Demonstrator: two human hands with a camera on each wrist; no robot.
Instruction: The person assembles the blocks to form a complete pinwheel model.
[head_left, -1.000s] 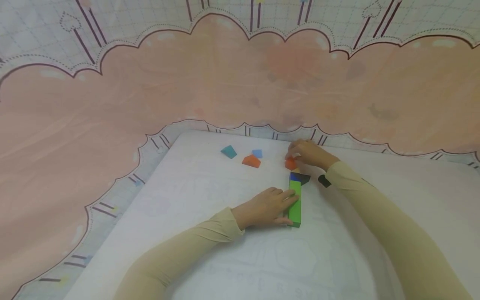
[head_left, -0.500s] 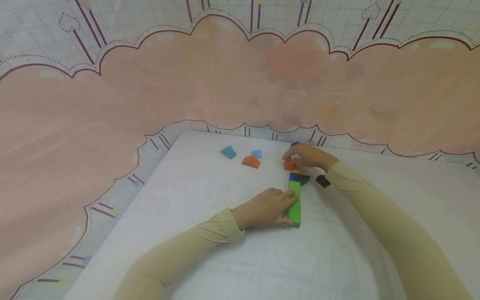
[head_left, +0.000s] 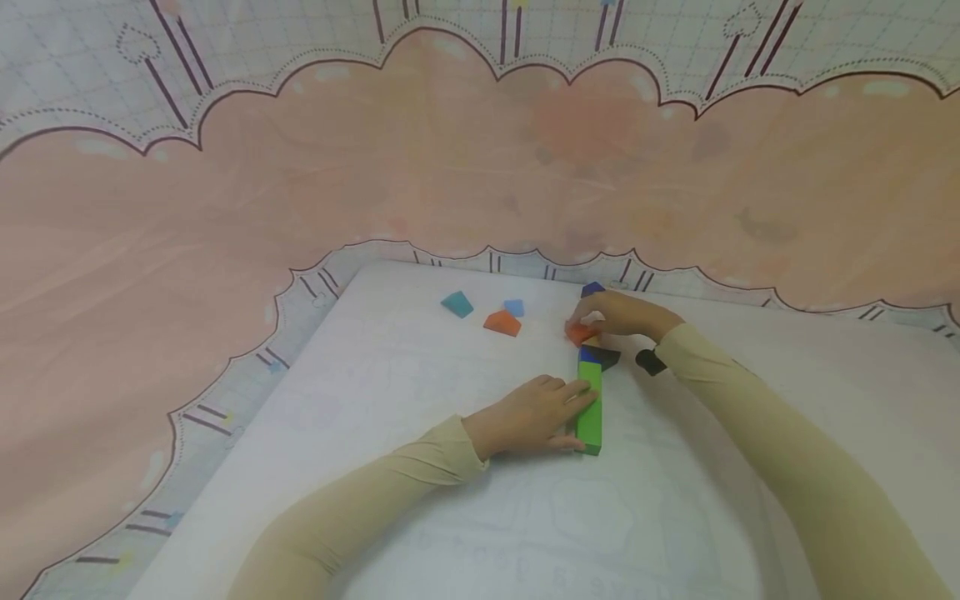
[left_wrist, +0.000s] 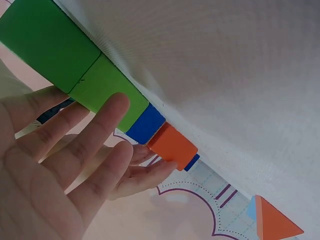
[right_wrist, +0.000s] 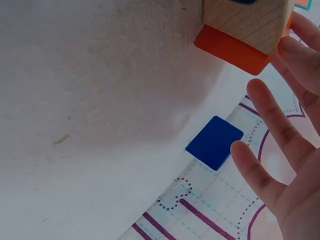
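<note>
My left hand (head_left: 528,415) rests its outstretched fingers on a long green block (head_left: 590,417), the thumb at the near end. In the left wrist view the fingers (left_wrist: 112,115) lie along its side. A blue block (left_wrist: 146,124) adjoins the green one's far end, beside a dark block (head_left: 609,357). Beyond these, my right hand (head_left: 618,315) pinches an orange block (head_left: 580,333) between thumb and forefinger. Its other fingers stay spread in the right wrist view. A bare wooden face (right_wrist: 250,22) shows against the orange block. Past the right hand lies another blue block (right_wrist: 215,142).
To the left on the white tabletop (head_left: 360,358) lie a teal block (head_left: 458,304), a light blue block (head_left: 513,307) and a second orange block (head_left: 502,323). Patterned pink cloth (head_left: 480,167) rises behind the far edge. A small black object (head_left: 649,362) overlaps the right cuff.
My right hand has shifted slightly nearer, and the orange block has turned a little with it. The far blue block has come into view from behind that hand. My left hand stays put.
</note>
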